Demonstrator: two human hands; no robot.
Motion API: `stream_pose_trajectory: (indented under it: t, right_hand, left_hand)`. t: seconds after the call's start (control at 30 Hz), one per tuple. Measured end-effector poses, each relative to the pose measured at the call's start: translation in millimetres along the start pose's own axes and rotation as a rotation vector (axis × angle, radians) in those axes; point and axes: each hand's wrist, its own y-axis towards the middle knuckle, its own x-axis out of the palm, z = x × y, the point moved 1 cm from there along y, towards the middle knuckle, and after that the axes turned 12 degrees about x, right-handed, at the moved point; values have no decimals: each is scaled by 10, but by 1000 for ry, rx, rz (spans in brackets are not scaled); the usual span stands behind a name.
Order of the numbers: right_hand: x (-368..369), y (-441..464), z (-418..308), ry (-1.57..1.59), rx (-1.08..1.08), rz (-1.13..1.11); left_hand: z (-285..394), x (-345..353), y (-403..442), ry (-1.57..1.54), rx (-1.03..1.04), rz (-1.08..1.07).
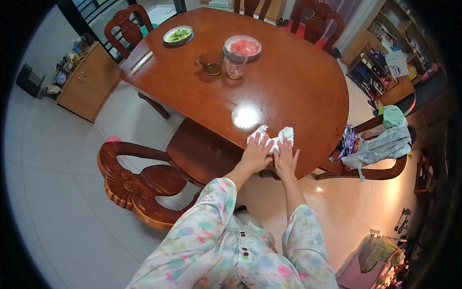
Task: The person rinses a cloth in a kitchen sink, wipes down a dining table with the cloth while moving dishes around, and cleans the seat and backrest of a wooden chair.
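A crumpled white paper towel [271,137] lies at the near edge of the wooden dining table [298,82]. My left hand [256,153] holds its left part down, fingers bent over it. On the towel's right part presses my right hand [286,159], fingers pointing forward and slightly apart. The two hands are side by side, with the thumbs close together. White paper sticks out past the fingertips of both hands. What lies under the palms is hidden.
Farther back stand a brown glass mug [211,63], a clear plastic cup [235,66], a bowl of pinkish-red food [244,46] and a plate of chopped greens [177,35]. A wooden chair [144,183] is at my left; a chair with clothes [380,149] stands right.
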Motion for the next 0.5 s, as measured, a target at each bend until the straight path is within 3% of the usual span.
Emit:
stream_pose_trajectory:
  t: [0.2,0.27,0.5]
  right_hand:
    - [-160,21,345,12,-26,58]
    - [-139,202,410,15,-25,48]
    - [-150,963,113,-108,55,-74]
  left_hand:
    - [215,125,202,-71,114,-43]
    - [152,247,356,-83,143,45]
    - [-297,33,917,-107,77,94]
